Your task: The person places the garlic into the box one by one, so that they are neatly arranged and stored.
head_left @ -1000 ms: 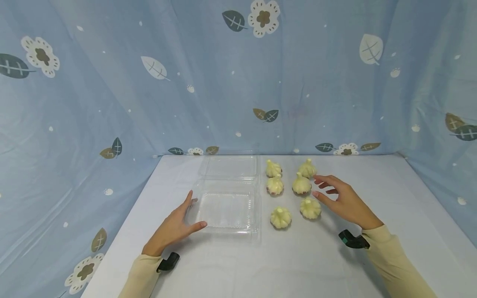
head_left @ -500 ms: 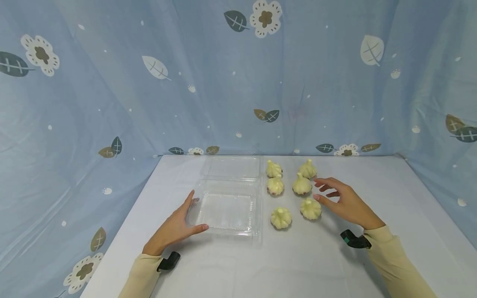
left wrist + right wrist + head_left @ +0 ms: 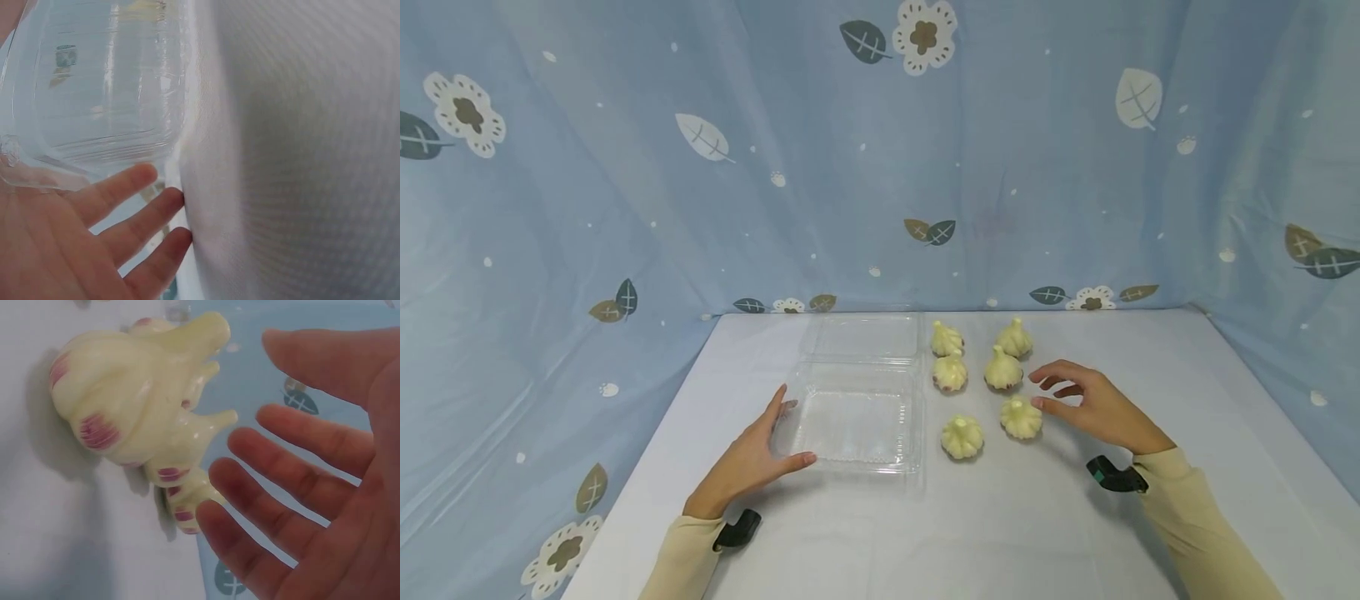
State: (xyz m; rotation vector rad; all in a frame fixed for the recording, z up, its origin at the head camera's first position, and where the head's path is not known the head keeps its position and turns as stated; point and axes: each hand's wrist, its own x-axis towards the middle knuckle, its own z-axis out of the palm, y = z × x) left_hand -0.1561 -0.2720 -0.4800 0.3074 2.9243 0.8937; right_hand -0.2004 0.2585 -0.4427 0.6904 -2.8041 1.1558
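A clear plastic clamshell box (image 3: 853,421) stands with its lid (image 3: 868,336) folded back behind it. My left hand (image 3: 751,458) is at the box's left side, thumb spread towards the front corner; in the left wrist view its fingers (image 3: 140,228) lie fairly straight alongside the box. Several pale garlic bulbs with purple patches sit right of the box. My right hand (image 3: 1090,408) hovers just right of the nearer right garlic bulb (image 3: 1021,417), fingers loosely bent and holding nothing. In the right wrist view a gap separates the fingers from the large garlic bulb (image 3: 119,394).
Two garlic bulbs at the back left (image 3: 950,372) touch or nearly touch, as do two at the back right (image 3: 1003,368). Another bulb (image 3: 962,437) sits nearest the front. White cloth (image 3: 962,533) covers the table, and a blue patterned curtain (image 3: 820,183) hangs behind it.
My right hand has dipped slightly, its fingers drawing a little closer to the thumb. The left hand stays by the box. The head view has shifted slightly.
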